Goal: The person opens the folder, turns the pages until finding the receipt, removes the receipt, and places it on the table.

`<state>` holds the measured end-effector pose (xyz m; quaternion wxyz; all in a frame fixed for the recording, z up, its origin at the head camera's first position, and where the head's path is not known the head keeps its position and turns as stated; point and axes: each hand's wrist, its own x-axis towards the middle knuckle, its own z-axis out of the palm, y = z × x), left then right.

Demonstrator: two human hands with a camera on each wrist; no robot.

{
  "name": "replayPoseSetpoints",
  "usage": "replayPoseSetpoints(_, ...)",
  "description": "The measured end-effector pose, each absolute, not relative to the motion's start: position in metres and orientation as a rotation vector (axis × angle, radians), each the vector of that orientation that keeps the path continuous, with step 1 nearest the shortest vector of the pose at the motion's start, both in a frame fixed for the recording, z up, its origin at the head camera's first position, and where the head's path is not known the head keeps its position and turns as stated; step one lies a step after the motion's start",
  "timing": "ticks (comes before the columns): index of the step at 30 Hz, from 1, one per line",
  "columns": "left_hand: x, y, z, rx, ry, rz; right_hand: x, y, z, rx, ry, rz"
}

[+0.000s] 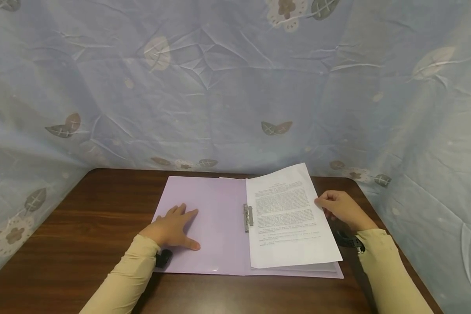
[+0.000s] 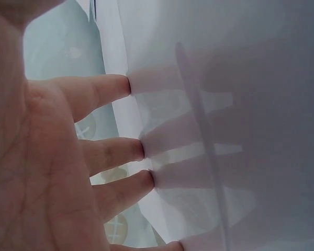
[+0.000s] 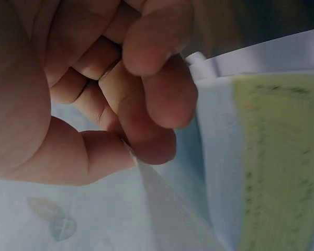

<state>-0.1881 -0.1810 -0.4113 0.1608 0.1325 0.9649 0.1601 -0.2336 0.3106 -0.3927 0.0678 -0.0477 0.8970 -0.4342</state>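
Clearly can see a white printed sheet (image 1: 282, 218) over the right half of a lilac folder (image 1: 216, 222), laid open on a dark wooden table (image 1: 55, 235). At the sheet's right edge, find the right hand (image 1: 339, 208), with the paper pinched between thumb and a fingertip and held slightly raised. Beside those fingers in the right wrist view, make out a page with a yellow block (image 3: 277, 162) of dark marks, too blurred to read. Near the folder's spine, by the sheet's left edge, spot a metal clip (image 1: 246, 220); cannot tell about any grip on the paper. Across on the left cover, see the left hand (image 1: 177, 229), fingers spread and tips touching the glossy surface, well apart from the right. Farther out, note pale yellow sleeves (image 1: 121, 270) on both arms and a black band (image 1: 347, 240) at the right wrist. Behind the table, find a creased bluish-grey cloth (image 1: 204, 100), patterned with leaves and flowers.
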Motion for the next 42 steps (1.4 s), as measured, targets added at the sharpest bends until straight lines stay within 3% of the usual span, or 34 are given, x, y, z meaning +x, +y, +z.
replayPoseSetpoints(14, -0.191, -0.183, -0.415, 0.385, 2.748, 0.45, -0.245, 0.272, -0.331, -0.22, 2.661, -1.316)
replayPoseSetpoints(23, -0.192, -0.183, -0.415, 0.389, 2.748, 0.442, -0.243, 0.222, -0.301, -0.194, 2.644, -1.38)
replayPoseSetpoints(42, -0.199, -0.191, -0.404, 0.418, 2.837, 0.484, -0.255, 0.087, -0.302, -0.394, 2.714, -1.422)
